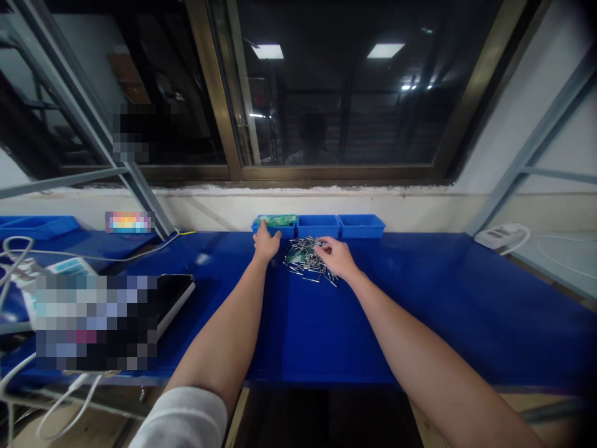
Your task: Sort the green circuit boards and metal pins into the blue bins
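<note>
A loose pile of thin, silvery metal pins (308,266) lies on the blue table, with a dark green patch showing at its left part. My right hand (336,257) is at the pile's right side, thumb and fingers curled together in a pinch; what is between the fingertips is too small to make out. To the left, my left hand (267,244) reaches to the front of the left blue bin (275,231), its thumb and fingers apart. Crumpled green plastic (282,220) fills the top of that bin, close to my fingertips.
A middle blue bin (319,225) and a right blue bin (361,226) stand in the same row against the wall. At left on the table (298,336) are a dark device (176,287) and white cables. A white power strip (501,236) lies far right. Metal posts rise on both sides.
</note>
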Available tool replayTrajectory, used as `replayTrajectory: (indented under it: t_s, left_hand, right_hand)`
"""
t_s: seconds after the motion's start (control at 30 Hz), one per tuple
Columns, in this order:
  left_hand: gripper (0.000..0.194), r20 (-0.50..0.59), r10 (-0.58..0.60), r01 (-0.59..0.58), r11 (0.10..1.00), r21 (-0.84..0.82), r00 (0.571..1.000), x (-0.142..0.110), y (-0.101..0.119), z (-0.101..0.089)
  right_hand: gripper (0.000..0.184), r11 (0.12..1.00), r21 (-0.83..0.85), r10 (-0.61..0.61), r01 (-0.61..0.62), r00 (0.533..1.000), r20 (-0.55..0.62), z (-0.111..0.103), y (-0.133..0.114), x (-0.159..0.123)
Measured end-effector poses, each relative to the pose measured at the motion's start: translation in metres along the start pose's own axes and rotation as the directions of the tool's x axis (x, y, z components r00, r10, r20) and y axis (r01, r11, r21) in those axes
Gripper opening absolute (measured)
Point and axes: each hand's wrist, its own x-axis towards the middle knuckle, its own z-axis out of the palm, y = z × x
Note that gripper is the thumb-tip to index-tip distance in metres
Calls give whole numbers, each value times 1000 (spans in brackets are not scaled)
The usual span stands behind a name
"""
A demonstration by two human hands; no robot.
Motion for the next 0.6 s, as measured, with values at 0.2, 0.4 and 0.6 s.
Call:
replayTrajectory:
  t_s: [0.2, 0.4, 0.6]
  left_hand:
    - [65, -36, -122, 127, 975, 181, 992, -6, 19, -2]
    - [60, 95, -57, 12, 909, 417, 994, 26, 21, -4]
    - [64, 71, 11, -46, 860, 509, 997, 39, 28, -14]
  right_hand:
    - [34, 1000, -1, 10, -10, 1000, 14, -1, 1, -1]
    - [33, 1000, -9, 28, -28, 999, 16, -1, 0, -1]
    - [34, 999, -7, 32, -31, 999, 33, -2, -2, -1]
